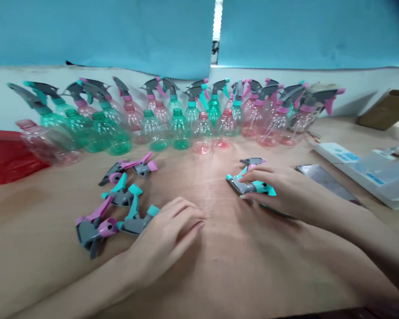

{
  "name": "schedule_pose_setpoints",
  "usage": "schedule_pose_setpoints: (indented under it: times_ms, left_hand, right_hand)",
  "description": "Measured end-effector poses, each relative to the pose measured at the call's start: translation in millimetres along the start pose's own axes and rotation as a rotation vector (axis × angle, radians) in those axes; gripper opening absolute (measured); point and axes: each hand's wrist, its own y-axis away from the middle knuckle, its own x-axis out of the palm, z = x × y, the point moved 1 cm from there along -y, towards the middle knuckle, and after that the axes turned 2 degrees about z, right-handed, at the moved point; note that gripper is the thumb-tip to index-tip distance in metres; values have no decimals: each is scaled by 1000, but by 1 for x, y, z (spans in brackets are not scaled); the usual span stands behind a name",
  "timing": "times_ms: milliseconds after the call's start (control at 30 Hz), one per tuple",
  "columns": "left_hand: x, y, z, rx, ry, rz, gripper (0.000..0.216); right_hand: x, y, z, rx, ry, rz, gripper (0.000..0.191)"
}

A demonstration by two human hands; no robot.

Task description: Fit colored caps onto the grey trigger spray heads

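Observation:
My right hand point(279, 188) pinches a teal and grey trigger spray head point(248, 186) between thumb and fingers, just above the table. Behind it lies a grey and pink spray head point(252, 162). My left hand point(173, 235) rests on the table, fingers loosely curled together, with nothing visible in it. Beside its knuckles is a teal and grey spray head point(136, 225). Farther left lie several more loose ones, among them a pink and grey spray head point(95, 228) and a second teal one point(123, 195).
Several uncapped bottles point(179, 133), green and pink, stand along the back. Behind them are bottles with spray heads fitted point(214, 104). A red bag point(9, 157) lies at left. On the right are a phone point(326, 181), a white and blue box point(355, 168) and a brown box point(385, 110).

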Motion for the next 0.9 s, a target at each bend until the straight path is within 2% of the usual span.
schedule_pose_setpoints:
  times_ms: [200,333,433,567,700,767,900]
  left_hand:
    - [-40,32,33,-169,-338,-24,21]
    - [-52,58,51,-201,-490,-41,26]
    - [-49,63,46,-177,-558,-59,31]
    - [-33,45,34,-239,-756,39,40]
    - [-22,29,30,-190,-750,101,31]
    - [-19,26,29,-111,-647,58,24]
    - [-16,28,27,32,-431,-141,21]
  right_hand:
    - [5,-37,42,-147,-85,156,23]
    - [14,-55,69,-240,-148,235,23]
    - [17,-65,87,-271,-172,262,17]
    - [14,-77,103,-272,-211,316,15]
    - [10,-82,103,-296,-215,237,23]
    - [7,-82,98,-327,-220,166,20]
    - [-5,-74,85,-305,-229,75,12]
